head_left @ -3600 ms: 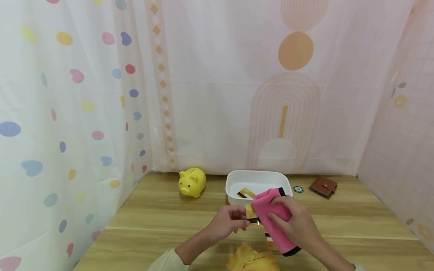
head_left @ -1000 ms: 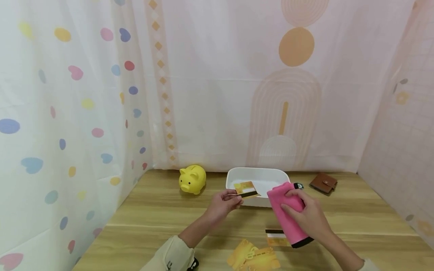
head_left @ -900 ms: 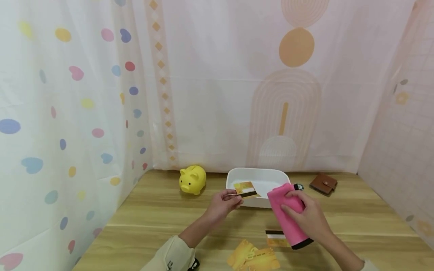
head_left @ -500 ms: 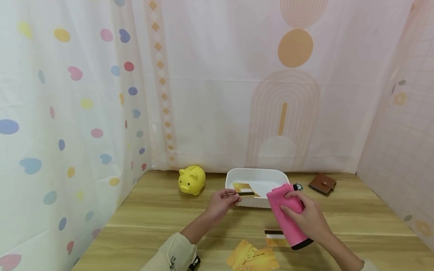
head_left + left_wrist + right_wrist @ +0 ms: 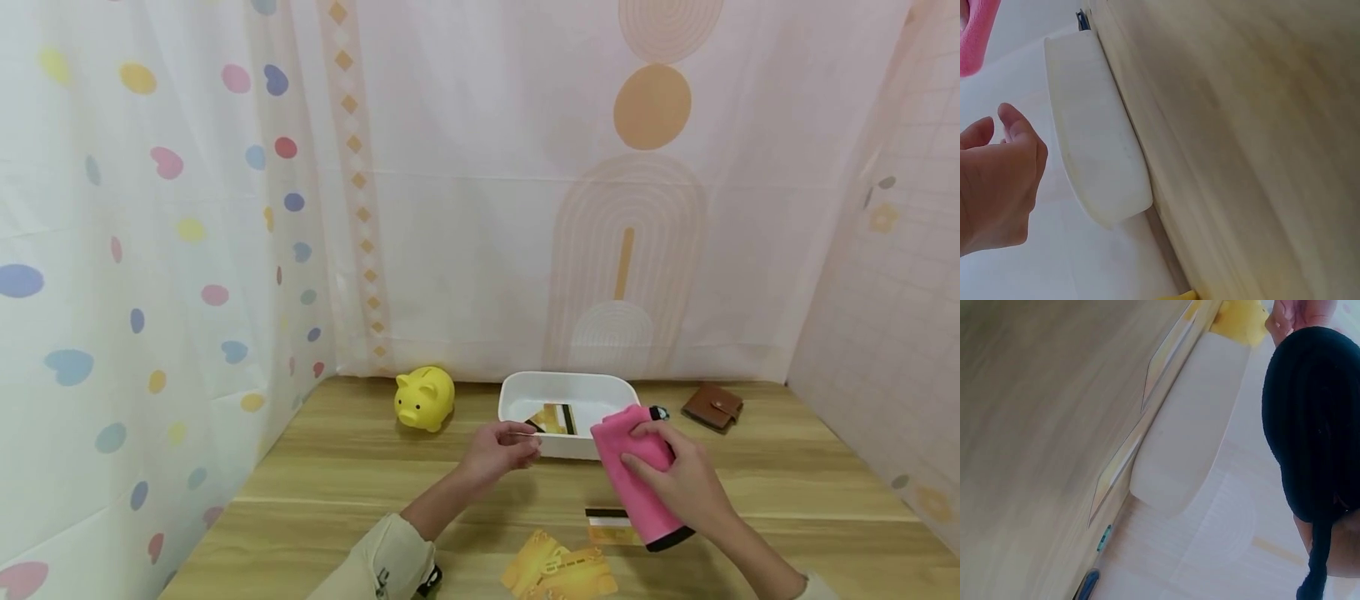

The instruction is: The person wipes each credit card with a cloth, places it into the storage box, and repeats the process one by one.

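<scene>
Gone from the left hand (image 5: pixel 501 448) is the gold card it pinched half a second ago; that card (image 5: pixel 553 418) now lies inside the white tray (image 5: pixel 517 394), black stripe turned up on edge, just beyond the fingers (image 5: pixel 525 439). Those fingers hang loosely curled and hold nothing, hovering at the tray's near wall, which the left wrist view shows right beside the fingertips. As a judgement, one card looks wiped and dropped off, and the hand is free to fetch another.

Far to the left of that hand, a yellow piggy bank (image 5: pixel 424 398) stands on the counter (image 5: pixel 337 492), well apart from the fingers. Below and between the two hands, nearer the person, a small heap of gold cards (image 5: pixel 558 573) waits, and one more card with a black stripe (image 5: pixel 609 525) lies just beside the lower end of the pink cloth (image 5: pixel 633 475).

Moving right, the right hand (image 5: pixel 678 483) has not shifted: its fingers wrap round the rolled pink cloth, holding it slanted with the black-edged end toward the person. Past its upper end, a small dark round token (image 5: pixel 657 412) peeks out, and further right a brown wallet (image 5: pixel 712 407) rests near the curtain.
</scene>
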The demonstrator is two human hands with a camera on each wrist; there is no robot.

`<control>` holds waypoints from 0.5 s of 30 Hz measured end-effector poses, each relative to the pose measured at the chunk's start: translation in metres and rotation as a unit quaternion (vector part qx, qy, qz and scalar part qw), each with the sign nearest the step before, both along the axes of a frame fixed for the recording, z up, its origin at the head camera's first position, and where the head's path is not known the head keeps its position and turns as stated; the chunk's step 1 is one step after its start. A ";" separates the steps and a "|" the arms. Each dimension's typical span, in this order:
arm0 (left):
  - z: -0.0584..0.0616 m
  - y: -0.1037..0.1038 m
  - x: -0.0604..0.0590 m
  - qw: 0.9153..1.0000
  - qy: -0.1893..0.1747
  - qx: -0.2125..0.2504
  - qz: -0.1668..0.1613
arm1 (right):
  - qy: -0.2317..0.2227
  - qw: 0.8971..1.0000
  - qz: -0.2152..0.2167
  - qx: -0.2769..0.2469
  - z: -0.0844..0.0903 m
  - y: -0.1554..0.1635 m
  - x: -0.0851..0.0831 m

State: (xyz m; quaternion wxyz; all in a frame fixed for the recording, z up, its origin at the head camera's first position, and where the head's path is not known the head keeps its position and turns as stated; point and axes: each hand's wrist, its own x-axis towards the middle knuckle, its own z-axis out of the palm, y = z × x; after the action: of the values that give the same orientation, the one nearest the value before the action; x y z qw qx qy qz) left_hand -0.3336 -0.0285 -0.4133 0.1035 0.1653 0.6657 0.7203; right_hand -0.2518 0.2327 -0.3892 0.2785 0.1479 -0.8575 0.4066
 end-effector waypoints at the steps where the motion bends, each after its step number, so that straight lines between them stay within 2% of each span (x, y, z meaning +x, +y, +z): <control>1: 0.000 0.000 0.001 1.000 0.009 -0.014 -0.002 | -0.001 1.000 0.000 0.000 0.000 0.000 0.000; 5: 0.003 0.001 0.006 0.997 0.036 -0.060 -0.015 | -0.006 1.000 0.003 -0.004 0.000 0.001 0.001; 9: 0.005 0.004 0.011 0.993 0.045 -0.101 -0.033 | -0.012 1.000 0.003 -0.008 0.000 0.003 0.002; 15: 0.002 0.016 0.020 0.983 0.073 -0.148 -0.075 | -0.016 1.000 -0.010 -0.011 0.000 0.007 0.007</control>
State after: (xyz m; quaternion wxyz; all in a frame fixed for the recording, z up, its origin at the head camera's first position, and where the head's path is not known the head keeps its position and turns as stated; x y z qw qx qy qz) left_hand -0.3134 -0.0125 -0.4116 0.1319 0.2499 0.7564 0.5899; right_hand -0.2446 0.2397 -0.3893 0.2702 0.1296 -0.8590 0.4151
